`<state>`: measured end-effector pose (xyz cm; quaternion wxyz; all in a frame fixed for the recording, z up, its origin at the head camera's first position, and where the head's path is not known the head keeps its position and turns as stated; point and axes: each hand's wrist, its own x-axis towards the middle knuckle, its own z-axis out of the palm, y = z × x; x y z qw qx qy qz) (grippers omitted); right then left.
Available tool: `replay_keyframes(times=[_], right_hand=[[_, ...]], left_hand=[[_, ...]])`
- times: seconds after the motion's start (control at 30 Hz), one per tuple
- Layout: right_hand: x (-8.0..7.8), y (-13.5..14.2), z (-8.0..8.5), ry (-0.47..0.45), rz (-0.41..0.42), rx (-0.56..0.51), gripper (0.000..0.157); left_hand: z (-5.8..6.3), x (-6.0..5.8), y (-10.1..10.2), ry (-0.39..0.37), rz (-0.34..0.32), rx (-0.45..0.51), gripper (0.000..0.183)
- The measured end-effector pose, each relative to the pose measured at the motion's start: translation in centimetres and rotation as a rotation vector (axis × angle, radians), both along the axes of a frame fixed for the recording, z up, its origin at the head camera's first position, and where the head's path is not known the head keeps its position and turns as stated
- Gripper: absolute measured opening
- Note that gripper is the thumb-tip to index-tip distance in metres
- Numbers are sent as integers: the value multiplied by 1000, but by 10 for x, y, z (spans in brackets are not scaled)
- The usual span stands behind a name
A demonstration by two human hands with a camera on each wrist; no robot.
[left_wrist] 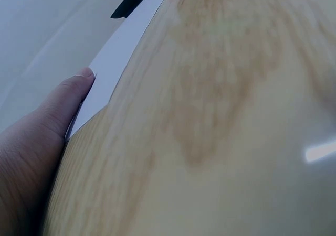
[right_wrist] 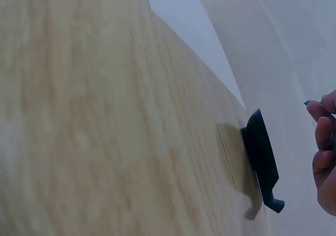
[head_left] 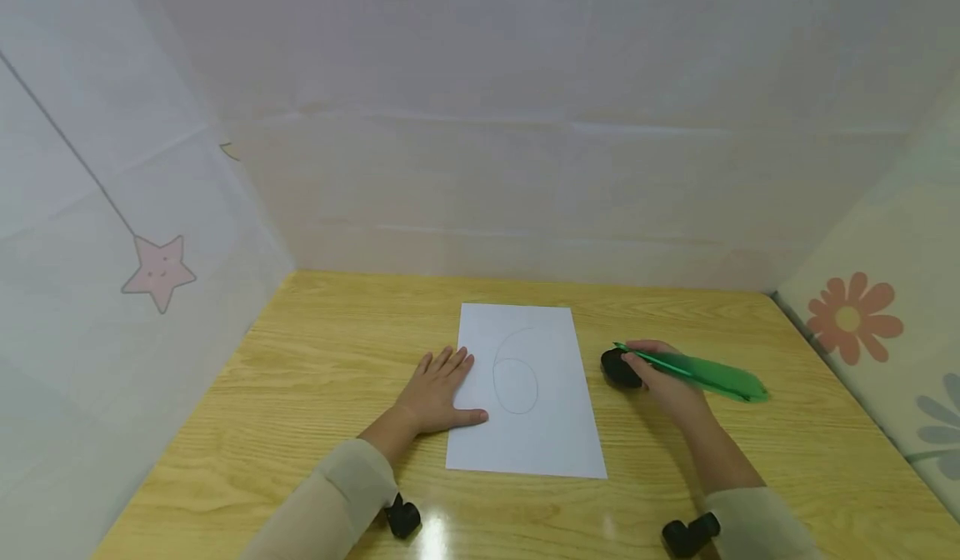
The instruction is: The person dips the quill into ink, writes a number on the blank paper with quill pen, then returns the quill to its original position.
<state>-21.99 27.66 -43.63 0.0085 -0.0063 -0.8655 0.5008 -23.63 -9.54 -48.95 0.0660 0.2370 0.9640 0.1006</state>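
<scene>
My left hand lies flat with fingers spread over the left edge of a white sheet of paper; its thumb rests on the sheet in the left wrist view. A large figure 6 is drawn on the paper in a thin line. Right of the sheet, my right hand pinches a green feather pen between thumb and fingers, its tip to the left and its plume to the right. Low on the table near that hand is a small black dish-like object with a short bent stub; the hand partly overlaps it in the head view.
A wood-grain table carries everything. Pale cloth walls printed with a star and flowers stand at the back and sides. Small black wrist cameras sit by both cuffs.
</scene>
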Motion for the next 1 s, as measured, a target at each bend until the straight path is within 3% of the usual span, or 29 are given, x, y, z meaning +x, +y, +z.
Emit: replay_keyframes(times=[0.17,0.23,0.3,0.5,0.73,0.9,1.0], right_hand=[[10,0,2,214,-1,-106,21],[15,-1,5,290,1,-114,10],[18,-3,9,322,-10,-95,7],[19,3,10,265,-19,-54,21],[10,17,-2,190,-10,-118,35],[7,29,-5,155,-7,30,44],[7,33,-5,146,-27,104,41]], left_hand=[[1,2,0,0,7,4,103],[1,2,0,-3,9,4,103],[1,2,0,-4,10,5,104],[0,2,0,-3,12,13,104],[0,2,0,-3,8,11,104],[2,3,0,-4,9,21,103],[2,2,0,2,7,19,103]])
